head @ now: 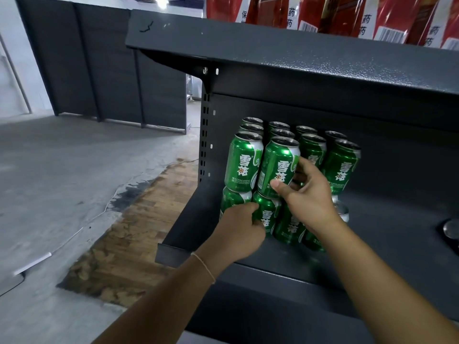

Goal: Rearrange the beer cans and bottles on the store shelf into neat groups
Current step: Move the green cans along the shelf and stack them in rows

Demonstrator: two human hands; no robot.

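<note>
Now the green beer cans (244, 162) are standing two tiers high at the left end of the dark metal shelf (397, 244), packed in rows running back toward the rear panel. The right hand (306, 194) is gripping the upper front can (278, 167), thumb across its label and fingers curled round its right side. Just below those fingers, the left hand (239, 230) is curling round a lower-tier can (265, 214), thumb pressing its front. To the right of both hands, a round cap (450, 228) is sitting on the shelf. Above, red packages (347, 13) are lining the upper shelf (298, 53).
</note>
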